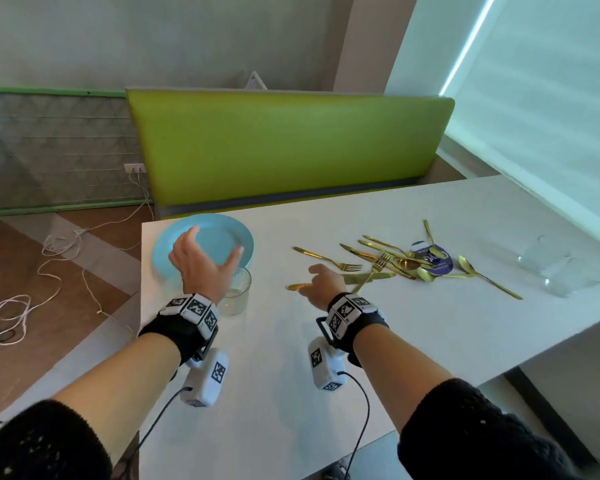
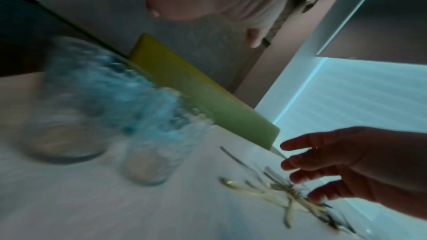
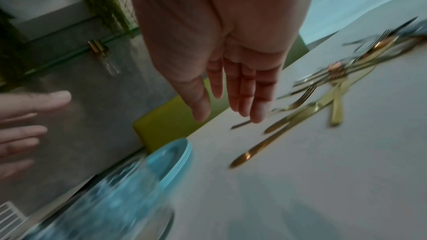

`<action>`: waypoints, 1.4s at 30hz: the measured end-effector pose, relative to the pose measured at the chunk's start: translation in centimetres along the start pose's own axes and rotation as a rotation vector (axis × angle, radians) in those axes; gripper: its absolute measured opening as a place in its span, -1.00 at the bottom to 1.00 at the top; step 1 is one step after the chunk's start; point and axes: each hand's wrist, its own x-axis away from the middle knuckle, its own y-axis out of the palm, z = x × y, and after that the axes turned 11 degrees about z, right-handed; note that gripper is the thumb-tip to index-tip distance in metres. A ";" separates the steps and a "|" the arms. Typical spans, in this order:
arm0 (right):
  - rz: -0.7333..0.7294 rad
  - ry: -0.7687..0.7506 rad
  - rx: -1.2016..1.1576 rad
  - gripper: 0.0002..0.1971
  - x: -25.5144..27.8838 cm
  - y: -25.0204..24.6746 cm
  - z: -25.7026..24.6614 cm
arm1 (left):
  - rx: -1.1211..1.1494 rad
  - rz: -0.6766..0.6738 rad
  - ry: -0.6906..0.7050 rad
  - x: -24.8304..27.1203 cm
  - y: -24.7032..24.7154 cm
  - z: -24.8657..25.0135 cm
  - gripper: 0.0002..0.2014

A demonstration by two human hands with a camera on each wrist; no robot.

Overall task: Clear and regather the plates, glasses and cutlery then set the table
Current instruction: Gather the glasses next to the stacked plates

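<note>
A stack of light blue plates (image 1: 222, 233) sits at the table's far left corner. Just in front of it stands a clear ribbed glass (image 1: 237, 296). My left hand (image 1: 210, 252) hovers over the plates and the glass with spread fingers, holding nothing. Gold knives, forks and spoons (image 1: 392, 263) lie in a loose pile mid-table. My right hand (image 1: 317, 282) is above the near end of that pile, beside a gold handle (image 1: 297, 287). In the right wrist view its fingers (image 3: 245, 94) are straight and empty. Two more clear glasses (image 1: 548, 268) stand at the right.
A round dark blue coaster (image 1: 439, 263) lies under the cutlery. The white table (image 1: 291, 375) has edges close on the left and right. A green bench back (image 1: 284, 143) runs behind it. Cables (image 1: 59, 244) trail on the floor at the left.
</note>
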 end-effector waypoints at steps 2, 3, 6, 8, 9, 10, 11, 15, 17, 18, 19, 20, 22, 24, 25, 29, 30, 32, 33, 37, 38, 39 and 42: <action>0.053 0.030 -0.007 -0.50 -0.6 -3.2 2.1 | 0.048 -0.053 0.021 -0.3 2.1 3.0 -0.35; 0.085 0.048 -0.004 -0.51 -0.9 -4.8 3.3 | 0.076 -0.088 0.016 -0.2 3.2 4.7 -0.42; 0.189 0.116 0.013 -0.53 -2.0 -9.4 8.1 | 0.106 -0.221 0.006 1.0 7.0 9.6 -0.55; 0.239 0.185 -0.015 -0.56 -3.2 -12.3 11.8 | 0.118 -0.292 0.020 2.1 10.0 12.5 -0.59; 0.263 0.222 -0.038 -0.59 -4.0 -13.6 13.7 | 0.121 -0.319 0.026 2.7 11.6 13.9 -0.61; 0.293 0.263 -0.062 -0.62 -4.6 -15.1 15.5 | 0.120 -0.342 0.028 3.4 13.2 15.3 -0.62; 0.329 0.314 -0.093 -0.62 -5.3 -16.5 17.4 | 0.117 -0.365 0.034 4.0 15.0 16.6 -0.63; 0.471 0.513 -0.193 -0.48 -9.1 -22.0 25.5 | 0.120 -0.473 0.033 6.7 21.9 21.9 -0.66; 0.533 0.594 -0.249 -0.43 -11.4 -24.6 29.4 | 0.108 -0.518 0.041 8.0 25.9 24.6 -0.69; 0.558 0.616 -0.266 -0.41 -12.0 -25.1 30.6 | 0.105 -0.534 0.038 8.3 26.7 25.2 -0.69; 0.577 0.647 -0.273 -0.39 -13.1 -26.2 32.2 | 0.102 -0.556 0.032 9.0 28.6 26.4 -0.69; 0.595 0.667 -0.277 -0.37 -14.0 -27.1 33.7 | 0.094 -0.579 0.016 9.6 30.3 27.3 -0.69; 0.627 0.708 -0.314 -0.32 -16.1 -28.4 36.3 | 0.076 -0.632 -0.011 10.9 33.1 28.9 -0.69; 0.636 0.735 -0.336 -0.30 -18.1 -29.4 38.5 | 0.058 -0.683 -0.030 12.0 35.5 29.9 -0.71; 0.627 0.753 -0.335 -0.27 -19.1 -29.7 39.4 | 0.051 -0.701 -0.036 12.4 36.6 30.2 -0.72; 0.595 0.813 -0.331 -0.15 -21.7 -30.7 41.2 | 0.009 -0.786 -0.040 13.3 40.2 30.8 -0.74; 0.596 0.817 -0.343 -0.15 -22.4 -30.6 41.7 | -0.001 -0.800 -0.040 13.3 40.8 30.8 -0.74; 0.601 0.818 -0.371 -0.14 -23.6 -30.5 42.4 | -0.018 -0.816 -0.048 13.4 42.0 30.9 -0.73; 0.605 0.818 -0.379 -0.13 -24.2 -30.3 42.6 | -0.025 -0.821 -0.054 13.5 42.5 30.8 -0.73; 0.655 0.824 -0.389 -0.02 -26.2 -29.5 43.3 | -0.049 -0.829 -0.077 13.5 44.5 30.4 -0.74; 0.681 0.832 -0.404 0.01 -26.8 -29.4 43.6 | -0.055 -0.828 -0.082 13.5 44.9 30.2 -0.74; 0.708 0.840 -0.429 0.04 -27.2 -29.2 43.8 | -0.058 -0.828 -0.088 13.5 45.2 30.0 -0.74; 0.753 0.855 -0.474 0.10 -28.6 -29.3 44.0 | -0.060 -0.828 -0.105 13.4 46.1 29.6 -0.75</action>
